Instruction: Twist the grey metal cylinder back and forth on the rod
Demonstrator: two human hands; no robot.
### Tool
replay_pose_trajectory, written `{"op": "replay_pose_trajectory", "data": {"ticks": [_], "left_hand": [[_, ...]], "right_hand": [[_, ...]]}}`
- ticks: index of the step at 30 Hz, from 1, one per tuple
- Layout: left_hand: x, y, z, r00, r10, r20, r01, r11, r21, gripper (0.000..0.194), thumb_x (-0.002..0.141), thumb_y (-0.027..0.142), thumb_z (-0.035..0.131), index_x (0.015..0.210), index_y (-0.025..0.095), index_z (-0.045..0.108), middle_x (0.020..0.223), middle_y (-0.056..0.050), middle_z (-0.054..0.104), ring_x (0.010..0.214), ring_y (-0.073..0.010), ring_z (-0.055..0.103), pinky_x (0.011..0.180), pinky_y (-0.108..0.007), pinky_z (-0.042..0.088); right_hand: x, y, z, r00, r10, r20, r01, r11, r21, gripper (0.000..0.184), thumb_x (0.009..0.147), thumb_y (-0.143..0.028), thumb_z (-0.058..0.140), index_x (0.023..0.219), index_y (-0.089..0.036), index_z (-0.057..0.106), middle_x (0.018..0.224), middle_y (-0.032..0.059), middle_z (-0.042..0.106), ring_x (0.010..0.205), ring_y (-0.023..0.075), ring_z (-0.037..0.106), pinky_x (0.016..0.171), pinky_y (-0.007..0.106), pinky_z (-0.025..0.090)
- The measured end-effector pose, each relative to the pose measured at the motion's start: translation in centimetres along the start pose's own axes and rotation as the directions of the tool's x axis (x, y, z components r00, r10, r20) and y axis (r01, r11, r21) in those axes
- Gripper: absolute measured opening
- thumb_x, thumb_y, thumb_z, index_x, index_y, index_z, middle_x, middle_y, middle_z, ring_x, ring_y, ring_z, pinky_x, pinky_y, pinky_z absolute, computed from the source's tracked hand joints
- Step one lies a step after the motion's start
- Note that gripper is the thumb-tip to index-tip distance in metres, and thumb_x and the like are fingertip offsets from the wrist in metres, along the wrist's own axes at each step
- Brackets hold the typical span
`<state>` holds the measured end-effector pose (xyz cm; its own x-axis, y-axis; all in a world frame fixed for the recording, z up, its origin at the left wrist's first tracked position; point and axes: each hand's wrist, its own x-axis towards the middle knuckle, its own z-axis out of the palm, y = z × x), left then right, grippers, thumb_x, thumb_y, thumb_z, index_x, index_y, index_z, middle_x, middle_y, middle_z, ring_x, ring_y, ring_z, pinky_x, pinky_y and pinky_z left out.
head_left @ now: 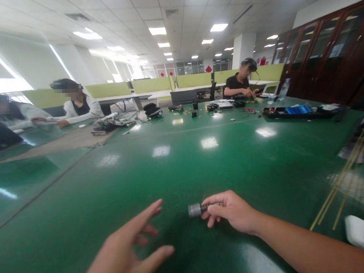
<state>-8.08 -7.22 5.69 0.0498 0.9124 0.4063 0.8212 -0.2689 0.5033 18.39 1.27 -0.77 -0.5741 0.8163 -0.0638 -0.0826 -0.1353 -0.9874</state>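
Right hand: from where I stand, the right hand (230,213) is pinching the narrower dark shaft of a gray cylinder (194,210) between thumb and fingers.
Gray cylinder: it lies nearly level, its wide end pointing toward the other hand, low over the near part of the bench (201,168); I cannot tell whether it touches the surface.
Left hand: the left hand (126,243) holds nothing, its thumb and fingers spread, just beside the cylinder but apart from it; it looks a little blurred.
Green bench top: glossy, with ceiling lights mirrored in it.
Right edge: thin yellowish sticks (322,210) slant near a white container (353,227), beyond the right forearm.
Far right corner: a black tray (277,116) carries a blue packet (300,109); a clear bottle (285,87) and a clear cup (270,97) stand behind it.
Far middle: a black pouch (153,111) sits beside a heap of gear (111,121).
Other people: a person in a black shirt (235,84) bends over small things at the far side; a person in a white top (87,108) sits at the left.
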Motion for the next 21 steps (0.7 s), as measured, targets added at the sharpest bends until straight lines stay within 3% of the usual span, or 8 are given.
{"op": "replay_pose_trajectory", "data": {"ticks": [2, 3, 5, 7, 12, 17, 21], "left_hand": [[1.7, 1.8, 2.8, 0.981, 0.067, 0.18, -0.048, 0.993, -0.107, 0.064, 0.072, 0.047, 0.079, 0.129, 0.028, 0.059, 0.094, -0.003, 0.071, 0.072, -0.0179, 0.066, 0.067, -0.024, 0.058], [2.4, 2.6, 4.2, 0.977, 0.08, 0.199, -0.048, 0.986, -0.157, 0.05, 0.076, 0.042, 0.076, 0.122, 0.028, 0.064, 0.096, -0.002, 0.071, 0.078, -0.018, 0.067, 0.072, -0.025, 0.058], [3.3, 3.6, 6.3, 0.984, 0.078, 0.163, -0.039, 0.973, -0.229, 0.025, 0.081, 0.039, 0.07, 0.104, 0.027, 0.072, 0.093, -0.002, 0.071, 0.081, -0.0178, 0.067, 0.074, -0.025, 0.057], [3.5, 3.6, 7.4, 0.991, 0.042, 0.124, -0.006, 0.96, -0.282, 0.021, 0.081, 0.038, 0.071, 0.097, 0.026, 0.073, 0.093, -0.002, 0.071, 0.081, -0.0181, 0.068, 0.071, -0.024, 0.057], [2.5, 1.6, 7.7, 0.991, 0.05, 0.121, 0.001, 0.922, -0.387, 0.024, 0.077, 0.029, 0.074, 0.101, 0.028, 0.073, 0.096, -0.001, 0.072, 0.085, -0.0171, 0.069, 0.074, -0.021, 0.057], [2.6, 1.1, 8.0, 0.993, 0.093, 0.07, -0.063, 0.935, -0.349, 0.021, 0.078, 0.027, 0.075, 0.099, 0.03, 0.073, 0.095, 0.002, 0.072, 0.084, -0.0152, 0.069, 0.078, -0.02, 0.056], [2.5, 1.2, 8.2, 0.993, 0.109, 0.046, -0.09, 0.947, -0.308, 0.023, 0.077, 0.028, 0.076, 0.1, 0.031, 0.073, 0.096, 0.002, 0.072, 0.086, -0.0166, 0.069, 0.08, -0.022, 0.056]], "right_hand": [[-0.1, -0.2, 0.0, 1.0, -0.006, 0.014, 0.006, 1.0, -0.002, 0.038, 0.081, -0.044, 0.068, 0.104, -0.013, 0.073, 0.091, 0.0118, 0.076, 0.069, 0.0178, 0.071, 0.059, 0.025, 0.041], [-0.1, -0.3, 0.0, 1.0, -0.011, 0.019, 0.011, 1.0, -0.004, 0.038, 0.081, -0.044, 0.068, 0.103, -0.013, 0.073, 0.09, 0.0114, 0.076, 0.068, 0.0174, 0.071, 0.059, 0.025, 0.041], [-0.1, -0.4, 0.0, 1.0, -0.018, 0.021, 0.018, 1.0, -0.002, 0.04, 0.081, -0.046, 0.068, 0.102, -0.012, 0.072, 0.087, 0.0106, 0.075, 0.067, 0.0172, 0.07, 0.06, 0.025, 0.042], [0.0, -0.3, -0.1, 1.0, -0.017, 0.017, 0.016, 1.0, 0.009, 0.043, 0.08, -0.049, 0.069, 0.103, -0.012, 0.072, 0.085, 0.01, 0.075, 0.067, 0.0178, 0.07, 0.061, 0.026, 0.042], [0.1, 0.1, 0.0, 0.998, -0.012, 0.055, 0.01, 0.999, 0.04, 0.042, 0.078, -0.047, 0.072, 0.102, -0.013, 0.073, 0.086, 0.0095, 0.075, 0.067, 0.0177, 0.07, 0.069, 0.03, 0.049], [-0.1, -0.1, 0.2, 0.998, -0.045, 0.043, 0.046, 0.999, -0.015, 0.03, 0.082, -0.037, 0.068, 0.102, -0.015, 0.074, 0.084, 0.0068, 0.074, 0.068, 0.0169, 0.069, 0.074, 0.031, 0.051], [-0.1, -0.3, 0.3, 0.998, -0.066, -0.017, 0.065, 0.995, -0.082, 0.023, 0.075, -0.022, 0.071, 0.097, -0.015, 0.075, 0.077, 0.0037, 0.072, 0.07, 0.017, 0.067, 0.071, 0.029, 0.051]]}}
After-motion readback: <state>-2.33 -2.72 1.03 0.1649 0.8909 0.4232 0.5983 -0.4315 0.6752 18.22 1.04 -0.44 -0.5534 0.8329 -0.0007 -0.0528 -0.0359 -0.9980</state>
